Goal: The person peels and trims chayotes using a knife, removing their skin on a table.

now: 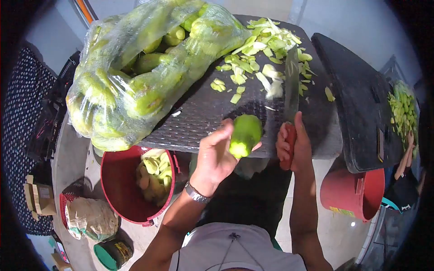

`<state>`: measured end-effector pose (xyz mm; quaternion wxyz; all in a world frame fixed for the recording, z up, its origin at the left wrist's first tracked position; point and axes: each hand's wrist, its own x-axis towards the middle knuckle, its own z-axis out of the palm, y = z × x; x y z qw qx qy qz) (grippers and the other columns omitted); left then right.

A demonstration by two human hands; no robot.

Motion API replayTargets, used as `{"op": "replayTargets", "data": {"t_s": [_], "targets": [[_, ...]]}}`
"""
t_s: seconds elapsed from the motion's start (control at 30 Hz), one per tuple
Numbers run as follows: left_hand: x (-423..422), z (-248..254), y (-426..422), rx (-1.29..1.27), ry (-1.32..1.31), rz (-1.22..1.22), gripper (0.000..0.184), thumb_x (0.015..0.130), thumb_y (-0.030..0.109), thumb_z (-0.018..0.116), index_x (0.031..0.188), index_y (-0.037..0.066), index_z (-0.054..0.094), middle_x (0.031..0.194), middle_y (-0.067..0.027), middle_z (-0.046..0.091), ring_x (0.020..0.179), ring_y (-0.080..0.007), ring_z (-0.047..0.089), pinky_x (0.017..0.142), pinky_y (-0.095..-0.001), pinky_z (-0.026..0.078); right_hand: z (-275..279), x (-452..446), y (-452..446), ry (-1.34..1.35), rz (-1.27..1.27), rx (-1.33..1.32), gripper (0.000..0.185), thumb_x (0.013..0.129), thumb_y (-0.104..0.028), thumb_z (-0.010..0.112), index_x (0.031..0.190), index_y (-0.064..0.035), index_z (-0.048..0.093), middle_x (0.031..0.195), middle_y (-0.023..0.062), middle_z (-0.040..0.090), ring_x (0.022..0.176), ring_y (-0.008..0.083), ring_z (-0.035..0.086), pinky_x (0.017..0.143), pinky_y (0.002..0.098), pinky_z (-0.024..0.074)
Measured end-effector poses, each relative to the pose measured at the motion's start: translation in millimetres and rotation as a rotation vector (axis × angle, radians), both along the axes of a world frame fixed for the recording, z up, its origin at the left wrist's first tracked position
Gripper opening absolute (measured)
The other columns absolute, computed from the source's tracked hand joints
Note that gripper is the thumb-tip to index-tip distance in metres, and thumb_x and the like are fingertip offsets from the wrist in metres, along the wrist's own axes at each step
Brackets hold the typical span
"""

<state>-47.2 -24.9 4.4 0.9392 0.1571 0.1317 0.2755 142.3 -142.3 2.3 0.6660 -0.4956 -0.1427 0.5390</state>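
A short green vegetable piece (246,134) is held in my left hand (217,156), its fingers and thumb around it, over the table's near edge. My right hand (294,143) grips the red handle of a large knife (292,86), whose blade points away from me over the dark woven table (194,119). Cut green pieces and peelings (266,40) lie scattered beyond the blade. On the table's left side rests a clear plastic bag (135,90) full of green vegetables.
Below the table at left stands a red bucket (115,180) with pale pieces inside. Another red bucket (341,192) is at right, near a dark table (361,99). A sack (92,217) and a green-lidded can (113,254) sit lower left. Another person's hand (407,156) shows far right.
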Motion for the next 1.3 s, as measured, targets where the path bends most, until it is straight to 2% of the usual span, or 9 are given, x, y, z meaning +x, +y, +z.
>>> {"op": "replayTargets", "data": {"t_s": [0.17, 0.23, 0.3, 0.43, 0.53, 0.67, 0.73, 0.8, 1.3], "targets": [[6, 27, 3, -0.054, -0.154, -0.059, 0.051, 0.094, 0.016, 0.067, 0.139, -0.004, 0.051, 0.131, -0.0206, 0.064, 0.118, -0.0362, 0.065, 0.106, -0.0542, 0.051, 0, -1, -9, -0.064, -0.060, 0.006, 0.066, 0.101, -0.076, 0.038, 0.075, -0.0153, 0.046, 0.051, -0.0036, 0.037, 0.035, 0.0093, 0.034, 0.035, 0.0256, 0.0305], [8, 12, 12, 0.155, 0.018, -0.189, 0.055, 0.090, 0.009, 0.069, 0.140, -0.003, 0.049, 0.129, -0.0208, 0.064, 0.109, -0.0324, 0.068, 0.097, -0.0481, 0.056, -1, 1, -11, -0.095, -0.084, 0.028, 0.066, 0.100, -0.076, 0.039, 0.075, -0.0161, 0.048, 0.051, -0.0042, 0.037, 0.037, 0.0087, 0.036, 0.035, 0.0253, 0.0299], [9, 17, 11, 0.316, 0.167, -0.179, 0.064, 0.079, -0.007, 0.076, 0.138, -0.001, 0.050, 0.121, -0.0161, 0.067, 0.091, -0.0237, 0.070, 0.082, -0.0364, 0.059, -5, 1, -17, -0.376, -0.085, 0.169, 0.060, 0.100, -0.070, 0.050, 0.075, -0.0151, 0.048, 0.052, -0.0046, 0.038, 0.040, 0.0081, 0.038, 0.038, 0.0251, 0.0301], [7, 25, 13, 0.631, 0.423, -0.020, 0.069, 0.069, -0.012, 0.084, 0.127, 0.003, 0.052, 0.112, -0.0059, 0.065, 0.096, -0.0163, 0.068, 0.084, -0.0315, 0.057, 17, -15, -18, -0.856, -0.208, 0.034, 0.052, 0.095, -0.053, 0.073, 0.075, -0.0116, 0.049, 0.055, -0.0035, 0.042, 0.047, 0.0086, 0.040, 0.044, 0.0275, 0.0316], [17, 14, 9, 0.953, 0.534, 0.179, 0.067, 0.070, -0.008, 0.085, 0.127, 0.003, 0.052, 0.111, -0.0048, 0.066, 0.098, -0.0161, 0.067, 0.086, -0.0325, 0.056, 24, -11, -11, -1.223, -0.182, -0.109, 0.053, 0.087, -0.047, 0.083, 0.074, -0.0092, 0.049, 0.057, 0.0004, 0.047, 0.050, 0.0122, 0.044, 0.047, 0.0306, 0.0376], [10, 0, 18, 1.567, 0.760, 0.259, 0.074, 0.070, 0.000, 0.084, 0.136, 0.000, 0.049, 0.115, -0.0153, 0.067, 0.105, -0.0314, 0.068, 0.090, -0.0401, 0.054, 38, -30, -8, -1.490, -0.026, -0.048, 0.061, 0.080, -0.057, 0.083, 0.070, -0.0079, 0.048, 0.055, 0.0025, 0.048, 0.047, 0.0145, 0.052, 0.046, 0.0338, 0.0392], [14, -8, 20, 1.854, 0.816, 0.482, 0.077, 0.073, 0.007, 0.083, 0.139, -0.003, 0.047, 0.115, -0.0234, 0.065, 0.108, -0.0400, 0.066, 0.089, -0.0443, 0.053, 36, -37, -5, -1.583, 0.020, -0.033, 0.066, 0.073, -0.064, 0.086, 0.071, -0.0080, 0.050, 0.054, 0.0037, 0.049, 0.047, 0.0186, 0.056, 0.047, 0.0346, 0.0422], [19, -6, 8, 1.499, 0.861, 0.435, 0.076, 0.074, 0.011, 0.084, 0.138, -0.004, 0.046, 0.113, -0.0251, 0.064, 0.108, -0.0411, 0.066, 0.087, -0.0453, 0.053, 35, -37, 0, -1.617, 0.063, -0.047, 0.068, 0.071, -0.067, 0.085, 0.071, -0.0082, 0.051, 0.053, 0.0034, 0.051, 0.046, 0.0220, 0.057, 0.047, 0.0352, 0.0437], [24, -25, 6, 1.452, 0.641, 0.498, 0.080, 0.076, 0.021, 0.089, 0.136, -0.006, 0.044, 0.116, -0.0194, 0.061, 0.104, -0.0311, 0.065, 0.088, -0.0405, 0.052, 31, -36, 3, -1.663, 0.202, -0.035, 0.066, 0.075, -0.072, 0.078, 0.072, -0.0099, 0.056, 0.057, 0.0047, 0.061, 0.052, 0.0267, 0.067, 0.051, 0.0397, 0.0524]]}}
